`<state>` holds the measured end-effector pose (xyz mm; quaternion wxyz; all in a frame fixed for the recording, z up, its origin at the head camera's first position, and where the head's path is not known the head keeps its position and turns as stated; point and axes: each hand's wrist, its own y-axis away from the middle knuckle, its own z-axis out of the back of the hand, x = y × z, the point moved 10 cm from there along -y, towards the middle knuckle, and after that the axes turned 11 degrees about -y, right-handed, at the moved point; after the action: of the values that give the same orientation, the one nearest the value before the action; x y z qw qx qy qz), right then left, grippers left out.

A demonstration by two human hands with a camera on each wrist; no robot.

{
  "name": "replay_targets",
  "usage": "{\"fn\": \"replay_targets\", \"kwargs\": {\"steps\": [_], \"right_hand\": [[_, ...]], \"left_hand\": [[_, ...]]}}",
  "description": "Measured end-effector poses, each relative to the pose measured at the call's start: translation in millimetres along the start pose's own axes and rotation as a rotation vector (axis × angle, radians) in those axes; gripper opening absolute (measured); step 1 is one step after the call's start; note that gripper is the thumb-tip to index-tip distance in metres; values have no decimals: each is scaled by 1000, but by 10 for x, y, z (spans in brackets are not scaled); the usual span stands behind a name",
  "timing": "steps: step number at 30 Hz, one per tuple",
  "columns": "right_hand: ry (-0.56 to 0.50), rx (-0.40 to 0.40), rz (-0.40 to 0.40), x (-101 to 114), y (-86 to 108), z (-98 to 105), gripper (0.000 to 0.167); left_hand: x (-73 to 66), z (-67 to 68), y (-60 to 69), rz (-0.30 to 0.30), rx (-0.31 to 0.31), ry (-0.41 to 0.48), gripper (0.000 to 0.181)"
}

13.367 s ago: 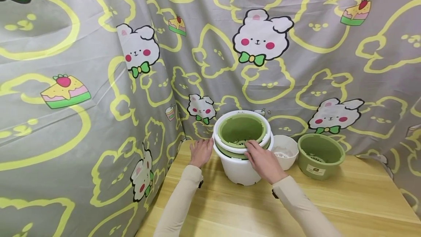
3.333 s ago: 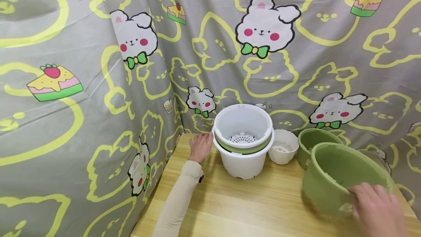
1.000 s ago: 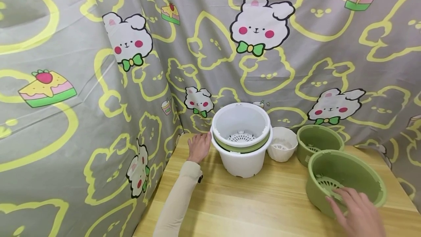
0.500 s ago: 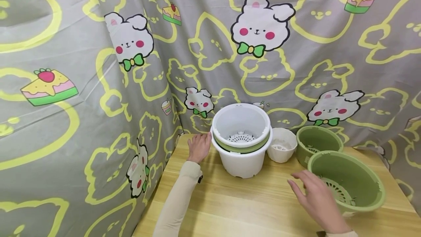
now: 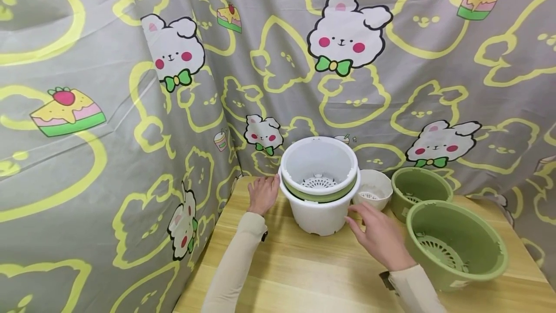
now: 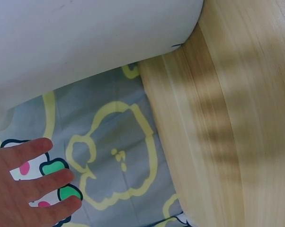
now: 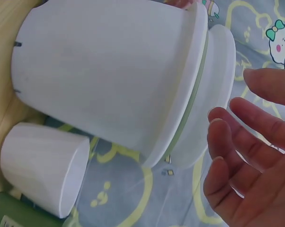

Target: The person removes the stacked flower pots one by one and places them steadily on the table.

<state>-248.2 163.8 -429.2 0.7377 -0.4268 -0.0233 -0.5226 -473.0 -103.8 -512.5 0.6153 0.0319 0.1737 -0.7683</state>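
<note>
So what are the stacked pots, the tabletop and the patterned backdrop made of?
Stacked pots: probably plastic, smooth and satiny, judging by the even colouring and moulded slots inside.
Tabletop: wood or wood-look laminate, slightly glossy; grain lines and a pale reflection show.
Patterned backdrop: likely printed fabric, fairly matte, hanging in folds and creases.

Smooth plastic pots [image 5: 320, 216]; wood-grain tabletop [image 5: 308, 274]; cloth backdrop [image 5: 269, 95].

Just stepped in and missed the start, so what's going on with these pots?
A person's left hand is at the rim of a nested white-and-green stack. Their right hand, holding nothing, is near its other side. To the right, a small white pot, a green pot and another green pot in front stand unstacked on the wooden table.
</note>
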Motion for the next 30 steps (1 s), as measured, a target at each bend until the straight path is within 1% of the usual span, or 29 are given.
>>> {"fn": "replay_targets", "kwargs": {"steps": [5, 9, 13, 18, 22, 26, 30], "right_hand": [[-4, 44, 32, 50, -143, -139, 31], [-10, 55, 46, 75, -263, -228, 34], [-27, 58, 63, 86, -351, -307, 35], [-22, 27, 85, 128, -408, -326, 31], [-13, 15, 89, 174, -486, -328, 38], [1, 51, 77, 191, -574, -385, 44], [44, 109, 64, 154, -622, -504, 37]], "left_hand": [[-22, 29, 1, -2, -6, -3, 74], [-29, 41, 5, -1, -5, 7, 77], [-33, 46, 6, -2, -5, 12, 76], [-31, 50, 4, -5, -4, 8, 73], [-24, 67, 0, -4, -8, 4, 74], [-17, 68, 3, 2, -4, 8, 74], [-5, 28, 14, 9, 10, 3, 76]]}}
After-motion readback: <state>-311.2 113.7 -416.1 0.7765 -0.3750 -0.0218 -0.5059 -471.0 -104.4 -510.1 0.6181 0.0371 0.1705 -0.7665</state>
